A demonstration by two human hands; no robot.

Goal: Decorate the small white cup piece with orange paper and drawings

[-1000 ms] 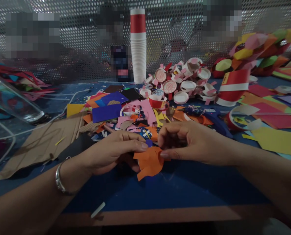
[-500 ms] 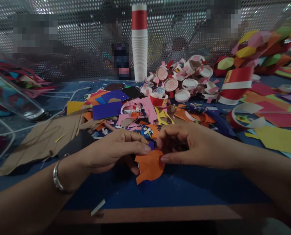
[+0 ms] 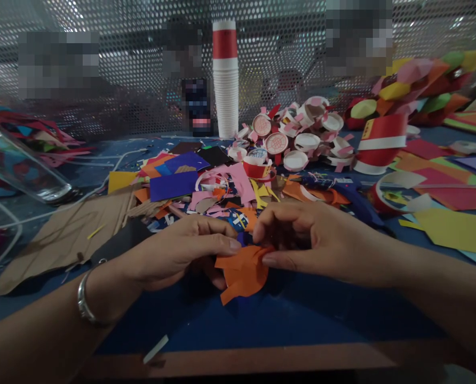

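An orange paper cutout (image 3: 246, 274) with tabs sticking out at its left is held above the blue tabletop, near the front edge. My left hand (image 3: 190, 250) pinches its upper left side, thumb on top and fingers underneath. On the upper right, my right hand (image 3: 306, 237) grips the same cutout, its thumb on the paper and its fingers curled behind. A bit of dark blue paper (image 3: 244, 238) shows between the two hands. What lies beneath the orange paper is mostly hidden.
Beyond my hands lie coloured paper scraps (image 3: 222, 186) and a heap of cut cup bottoms (image 3: 296, 141). A tall stack of paper cups (image 3: 225, 90) stands behind. Flattened cardboard (image 3: 73, 229) and a clear glass (image 3: 33, 170) are left, red cups (image 3: 382, 144) right.
The orange cutout has tilted slightly, and its upper right edge is now bent up beside my right thumb. Both hands keep their hold. The camera view has shifted a little.
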